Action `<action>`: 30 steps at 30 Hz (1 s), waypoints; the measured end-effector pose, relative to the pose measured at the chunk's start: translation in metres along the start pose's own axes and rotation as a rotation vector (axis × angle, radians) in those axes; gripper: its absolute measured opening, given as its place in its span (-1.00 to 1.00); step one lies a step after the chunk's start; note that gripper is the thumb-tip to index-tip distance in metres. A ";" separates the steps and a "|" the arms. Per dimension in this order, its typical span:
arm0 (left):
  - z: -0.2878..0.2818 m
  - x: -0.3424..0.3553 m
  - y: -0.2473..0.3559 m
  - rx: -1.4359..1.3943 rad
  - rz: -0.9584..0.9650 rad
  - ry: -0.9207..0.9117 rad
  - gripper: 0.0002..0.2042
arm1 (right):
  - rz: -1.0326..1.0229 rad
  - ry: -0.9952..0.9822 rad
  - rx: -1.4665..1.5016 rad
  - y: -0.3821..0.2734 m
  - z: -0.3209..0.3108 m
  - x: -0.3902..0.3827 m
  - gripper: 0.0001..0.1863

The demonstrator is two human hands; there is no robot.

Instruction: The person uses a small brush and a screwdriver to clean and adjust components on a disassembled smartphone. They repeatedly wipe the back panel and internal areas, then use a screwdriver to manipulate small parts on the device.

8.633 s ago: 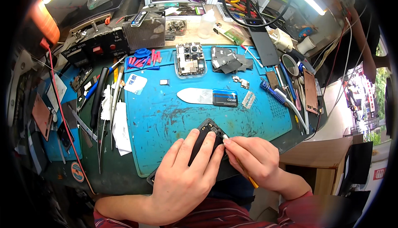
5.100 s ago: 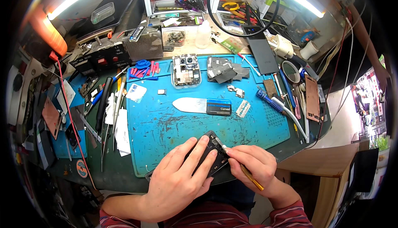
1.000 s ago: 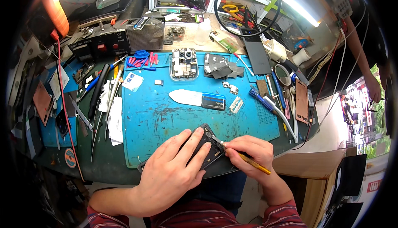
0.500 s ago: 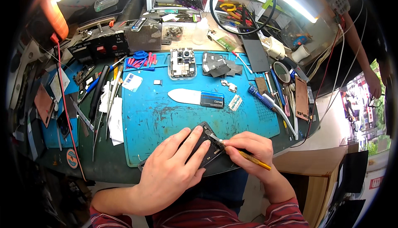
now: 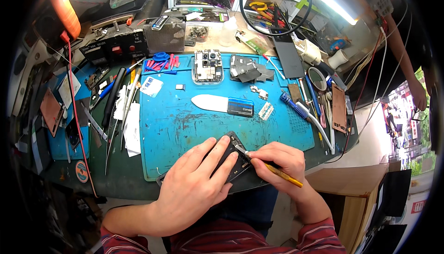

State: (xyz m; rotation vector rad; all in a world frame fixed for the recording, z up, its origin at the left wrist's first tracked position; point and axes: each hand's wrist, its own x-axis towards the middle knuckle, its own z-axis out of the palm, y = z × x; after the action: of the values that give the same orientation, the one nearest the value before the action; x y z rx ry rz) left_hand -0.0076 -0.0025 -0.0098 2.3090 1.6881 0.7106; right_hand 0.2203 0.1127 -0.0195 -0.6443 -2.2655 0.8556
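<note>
The left hand [image 5: 194, 175], fingers outstretched, is laid flat over a dark phone [image 5: 239, 165], which is rested across the near edge of the blue mat [image 5: 175, 150]. A slim yellow-handled tool [image 5: 286, 177] is pinched in the right hand [image 5: 280, 159], just beside the left. Compared with five seconds ago, its handle is swung farther rightward; the work seems concentrated on the phone's far end. Beyond, a wide flat blade [image 5: 209, 103] is left undisturbed.

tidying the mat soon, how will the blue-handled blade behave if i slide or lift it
The blade probably flexes a little, being broad and thin-looking. Lying flat on the mat, it should slide rather than roll. Its low profile may make lifting fiddly.
</note>
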 end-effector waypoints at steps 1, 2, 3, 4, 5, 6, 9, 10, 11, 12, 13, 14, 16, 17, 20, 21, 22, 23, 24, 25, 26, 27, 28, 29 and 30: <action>-0.001 0.001 -0.001 0.010 0.001 0.007 -0.34 | 0.000 0.001 0.003 0.000 -0.001 -0.001 -0.77; -0.001 0.001 -0.002 0.000 0.000 0.008 -0.34 | 0.000 0.001 0.006 0.000 -0.003 -0.005 -0.78; -0.001 0.001 -0.002 -0.009 0.000 0.009 -0.34 | 0.001 0.002 0.009 0.000 -0.004 -0.006 -0.78; 0.000 0.000 -0.001 -0.020 0.000 0.000 -0.35 | 0.004 0.006 0.010 -0.001 -0.002 -0.004 -0.78; 0.000 0.000 -0.001 -0.012 0.001 0.001 -0.34 | 0.007 0.011 0.012 -0.002 0.001 0.000 -0.78; 0.001 0.000 -0.001 -0.004 0.003 0.002 -0.34 | 0.011 0.015 0.013 -0.002 0.003 0.002 -0.79; -0.003 0.001 -0.001 -0.005 0.000 0.004 -0.35 | -0.003 0.014 0.020 0.000 -0.001 -0.005 -0.79; -0.002 0.000 0.000 -0.014 -0.004 -0.006 -0.35 | 0.007 0.010 0.012 0.000 0.000 -0.003 -0.79; -0.001 -0.001 0.000 -0.006 -0.004 -0.002 -0.35 | 0.018 0.005 0.005 -0.002 0.000 0.001 -0.79; 0.000 0.000 -0.001 0.003 -0.005 0.003 -0.35 | 0.028 0.001 -0.002 -0.003 0.001 0.002 -0.80; 0.000 0.001 -0.002 0.011 -0.002 0.014 -0.35 | 0.008 0.011 0.001 -0.002 0.001 0.000 -0.80; -0.001 0.001 -0.001 0.003 0.000 0.014 -0.35 | -0.013 0.021 0.005 0.001 0.001 -0.005 -0.80; 0.000 -0.001 0.000 -0.015 0.003 0.008 -0.36 | -0.021 0.025 0.007 0.001 0.001 -0.007 -0.80; 0.000 -0.001 0.000 -0.008 0.001 0.009 -0.36 | -0.007 0.018 0.004 0.000 0.001 -0.005 -0.80; 0.000 0.000 -0.001 0.004 -0.003 0.020 -0.36 | 0.007 0.006 -0.002 0.000 0.000 0.000 -0.79; 0.000 0.000 -0.002 -0.002 -0.002 0.022 -0.36 | 0.002 0.008 -0.001 0.000 0.001 -0.001 -0.79; 0.000 -0.001 -0.001 -0.011 0.003 0.017 -0.37 | 0.004 0.015 -0.001 -0.001 0.001 -0.004 -0.79; 0.000 -0.001 -0.001 -0.009 0.003 0.017 -0.37 | 0.003 0.012 0.000 -0.001 0.001 -0.005 -0.79; 0.000 -0.002 0.000 -0.008 0.002 0.016 -0.37 | 0.002 0.008 0.001 -0.002 0.001 -0.005 -0.79; 0.000 -0.002 -0.001 -0.003 -0.003 0.022 -0.37 | -0.007 0.000 0.003 -0.001 0.001 -0.002 -0.78; 0.000 -0.001 -0.001 -0.006 -0.004 0.024 -0.37 | -0.013 0.001 0.000 -0.001 0.001 -0.001 -0.78; -0.001 -0.001 -0.001 -0.009 -0.004 0.026 -0.37 | -0.019 0.002 -0.003 -0.001 0.000 0.000 -0.78; -0.001 -0.001 -0.001 -0.015 -0.001 0.018 -0.37 | -0.015 0.007 -0.003 -0.002 0.001 -0.003 -0.78; -0.001 -0.002 0.000 -0.016 -0.003 0.016 -0.36 | -0.013 0.007 -0.002 -0.002 0.001 -0.005 -0.78; 0.000 -0.002 0.000 -0.017 -0.005 0.014 -0.36 | -0.010 0.007 -0.002 -0.001 0.002 -0.006 -0.78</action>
State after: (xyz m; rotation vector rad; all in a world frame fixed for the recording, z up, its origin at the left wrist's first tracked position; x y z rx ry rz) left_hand -0.0086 -0.0045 -0.0102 2.2935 1.6863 0.7394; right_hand 0.2227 0.1077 -0.0217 -0.6352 -2.2616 0.8456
